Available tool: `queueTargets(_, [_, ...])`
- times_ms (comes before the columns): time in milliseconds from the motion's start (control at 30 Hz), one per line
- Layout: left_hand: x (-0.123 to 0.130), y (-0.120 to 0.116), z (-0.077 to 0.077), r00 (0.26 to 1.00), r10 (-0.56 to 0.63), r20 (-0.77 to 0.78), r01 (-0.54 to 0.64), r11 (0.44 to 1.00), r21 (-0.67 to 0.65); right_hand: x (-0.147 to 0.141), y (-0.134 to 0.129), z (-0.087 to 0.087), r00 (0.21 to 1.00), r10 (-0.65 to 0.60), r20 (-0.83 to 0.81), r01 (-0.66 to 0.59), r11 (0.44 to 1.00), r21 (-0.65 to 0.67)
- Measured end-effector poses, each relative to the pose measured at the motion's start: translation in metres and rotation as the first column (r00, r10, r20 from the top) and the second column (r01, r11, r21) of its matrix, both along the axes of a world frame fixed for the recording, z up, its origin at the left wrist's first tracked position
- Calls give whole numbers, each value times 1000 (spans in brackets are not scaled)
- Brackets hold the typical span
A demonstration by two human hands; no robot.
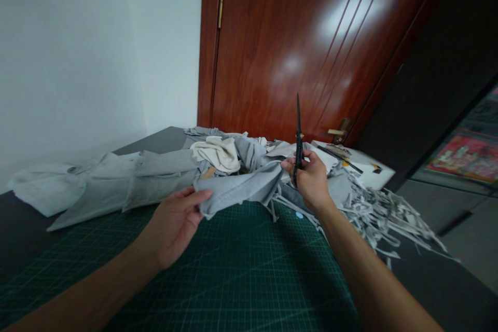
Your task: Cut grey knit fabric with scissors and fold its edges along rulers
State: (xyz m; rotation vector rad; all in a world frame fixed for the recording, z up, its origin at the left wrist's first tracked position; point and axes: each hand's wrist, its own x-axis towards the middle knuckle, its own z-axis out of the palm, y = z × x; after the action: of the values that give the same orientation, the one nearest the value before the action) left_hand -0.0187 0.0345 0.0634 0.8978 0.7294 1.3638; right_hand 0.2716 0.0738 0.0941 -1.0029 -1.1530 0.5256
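A piece of grey fabric (241, 189) is stretched between both hands above the cutting mat (241, 264). My left hand (177, 223) pinches its left end between thumb and fingers. In my right hand (311, 176) is a pair of black scissors (299, 137), blades pointing up and closed together. The thumb and fingertip of that hand also seem to pinch the fabric's right corner. Just behind the held piece lies a heap of grey cloth, with a crumpled cream cloth (218, 153) on top.
Overlapping grey fabric pieces (105, 181) lie along the left. Thin cut strips (385, 218) are piled at the right, beside a white box (365, 161) with a dark pen-like stick (338, 158) on it. A brown door (272, 52) stands behind the table.
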Motion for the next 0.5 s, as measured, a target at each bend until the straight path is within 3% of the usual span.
queueTargets(133, [13,-13,-4,977,-184,108,194,976,-99,-3,2,-2,1000,4,-2,-4,1000,4])
queueTargets(300, [25,-20,1,951,-256,172,288,937,-199,-6,-1,0,1000,21,5,-22,1000,5])
queueTargets(500, [25,-15,16,876,-411,252,444,891,-92,0,0,18,999,31,25,-32,999,43])
